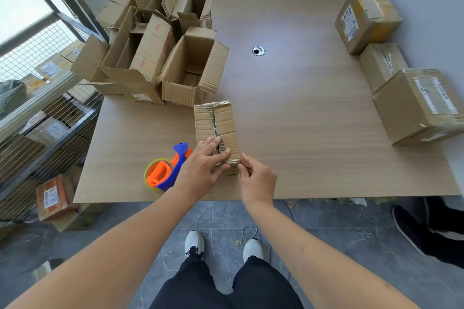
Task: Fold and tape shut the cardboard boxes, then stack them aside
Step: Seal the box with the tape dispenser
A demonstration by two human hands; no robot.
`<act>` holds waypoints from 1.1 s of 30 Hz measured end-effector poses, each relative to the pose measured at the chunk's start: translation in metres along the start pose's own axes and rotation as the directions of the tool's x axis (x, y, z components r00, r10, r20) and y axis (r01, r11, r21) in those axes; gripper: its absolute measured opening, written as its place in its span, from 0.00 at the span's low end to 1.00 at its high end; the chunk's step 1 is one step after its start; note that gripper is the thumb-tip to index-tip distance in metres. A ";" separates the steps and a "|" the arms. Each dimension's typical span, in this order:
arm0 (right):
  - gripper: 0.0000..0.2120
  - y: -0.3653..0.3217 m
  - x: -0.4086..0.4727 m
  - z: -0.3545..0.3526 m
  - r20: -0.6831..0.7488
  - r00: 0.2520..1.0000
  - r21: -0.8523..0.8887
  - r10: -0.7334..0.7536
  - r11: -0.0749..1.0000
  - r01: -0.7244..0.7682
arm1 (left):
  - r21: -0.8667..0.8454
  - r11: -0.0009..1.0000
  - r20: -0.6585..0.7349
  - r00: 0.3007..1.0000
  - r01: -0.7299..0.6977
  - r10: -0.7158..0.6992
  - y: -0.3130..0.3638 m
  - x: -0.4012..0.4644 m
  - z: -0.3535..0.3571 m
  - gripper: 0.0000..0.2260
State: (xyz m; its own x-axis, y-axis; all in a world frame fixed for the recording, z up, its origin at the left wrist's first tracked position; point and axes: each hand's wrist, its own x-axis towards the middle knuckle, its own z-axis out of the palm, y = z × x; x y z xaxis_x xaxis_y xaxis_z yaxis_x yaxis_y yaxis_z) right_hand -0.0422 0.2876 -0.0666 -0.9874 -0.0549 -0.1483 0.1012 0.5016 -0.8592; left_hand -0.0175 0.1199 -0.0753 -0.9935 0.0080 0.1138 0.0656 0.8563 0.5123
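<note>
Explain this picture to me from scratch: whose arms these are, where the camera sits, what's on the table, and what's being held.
There is no machine here. The camera is worn on a person's head and looks down, so the two bare arms are the wearer's own. The left hand presses flat on a small closed cardboard box at the near edge of the wooden table. The right hand pinches at the box's near corner; what it pinches is too small to tell. Beside the left hand lies an orange and blue tape dispenser. Open boxes stand far left, and taped boxes sit along the right.
</note>
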 end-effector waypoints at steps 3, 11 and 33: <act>0.15 0.000 0.004 0.002 0.015 1.000 -0.111 -0.015 0.994 0.016 | -0.014 1.000 -0.002 1.000 0.010 -0.010 0.004 0.002 0.001 0.17; 0.23 -0.006 0.008 -0.008 0.105 0.994 -0.186 -0.006 0.982 0.026 | -0.038 0.998 0.100 0.994 0.052 -0.048 0.016 0.005 -0.004 0.27; 0.28 -0.020 0.061 -0.046 0.014 0.970 -0.321 0.242 0.920 -0.225 | 0.121 0.958 0.298 0.911 0.259 -0.284 0.033 0.029 -0.031 0.29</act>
State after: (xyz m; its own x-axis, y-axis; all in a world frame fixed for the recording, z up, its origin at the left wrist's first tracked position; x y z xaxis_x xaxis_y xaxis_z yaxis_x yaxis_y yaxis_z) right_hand -0.1104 0.3143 -0.0358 -0.9318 0.0563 -0.3587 0.2763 0.7508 -0.5999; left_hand -0.0416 0.1322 -0.0288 -0.9517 -0.0819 -0.2958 -0.2058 0.8852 0.4172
